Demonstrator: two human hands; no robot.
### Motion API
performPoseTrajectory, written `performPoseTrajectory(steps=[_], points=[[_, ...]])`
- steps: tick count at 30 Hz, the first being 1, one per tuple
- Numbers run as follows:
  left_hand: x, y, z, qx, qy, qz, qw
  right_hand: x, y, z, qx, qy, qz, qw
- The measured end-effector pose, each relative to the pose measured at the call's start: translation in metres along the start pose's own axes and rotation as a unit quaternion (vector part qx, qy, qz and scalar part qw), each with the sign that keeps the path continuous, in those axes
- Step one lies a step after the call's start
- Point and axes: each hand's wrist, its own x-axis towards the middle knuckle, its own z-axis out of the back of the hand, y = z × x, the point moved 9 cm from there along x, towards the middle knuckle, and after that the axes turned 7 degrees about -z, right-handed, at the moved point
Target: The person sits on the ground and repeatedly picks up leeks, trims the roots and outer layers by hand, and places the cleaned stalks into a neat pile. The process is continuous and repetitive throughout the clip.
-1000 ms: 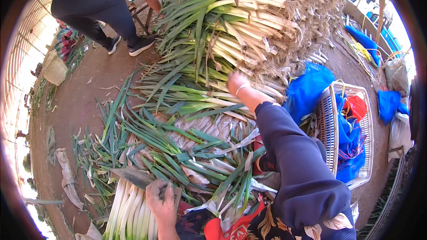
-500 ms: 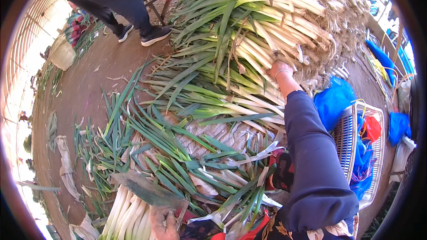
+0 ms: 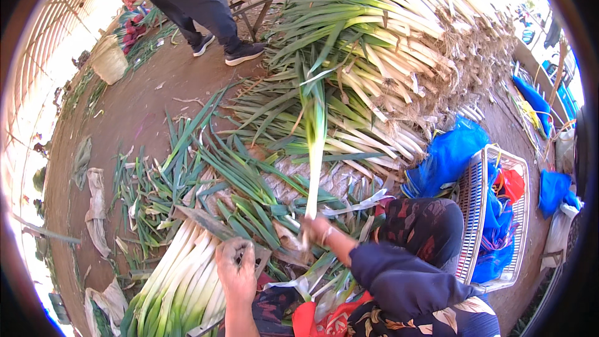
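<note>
My right hand (image 3: 321,231), partly blurred, is closed round the white lower end of a leek (image 3: 316,143). That leek stretches away from me, its green leaves reaching the big leek heap (image 3: 399,43). My left hand (image 3: 237,271) has its fingers curled, beside a wide flat metal blade (image 3: 206,221). What sits inside those fingers, if anything, I cannot make out. Several pale, trimmed-looking leeks (image 3: 181,274) lie side by side to the left of this hand, their white ends by the blade. Cut green leaves (image 3: 246,181) are strewn just beyond it.
At right stands a white plastic basket (image 3: 523,224) holding blue and red net bags, with a blue bag (image 3: 452,150) beside it. Another person (image 3: 187,0) in dark trousers stands at the far left near a slatted table (image 3: 265,6). Leaf scraps (image 3: 143,193) litter the ground.
My right hand has come back from the heap toward me and now holds a leek. The left hand shows more fully, higher in view. The view has shifted somewhat.
</note>
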Motion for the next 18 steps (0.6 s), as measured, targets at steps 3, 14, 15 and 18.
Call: performPoseTrajectory(steps=[3,14,15,18], points=[[-0.008,0.002,0.018,0.033,-0.024,-0.021,0.999,-0.099,-0.056,-0.07,0.099,0.085,-0.119,0.984],[-0.01,0.002,-0.002,-0.107,-0.02,0.05,0.993,-0.273,0.123,-0.115,0.119,0.225,-0.033,0.967],[-0.01,0.003,-0.015,-0.141,0.01,0.07,0.987,-0.295,0.128,-0.119,0.103,0.24,-0.003,0.965],[-0.007,0.058,-0.066,-0.344,0.064,0.209,0.913,-0.352,0.114,-0.134,0.015,0.296,-0.026,0.955]])
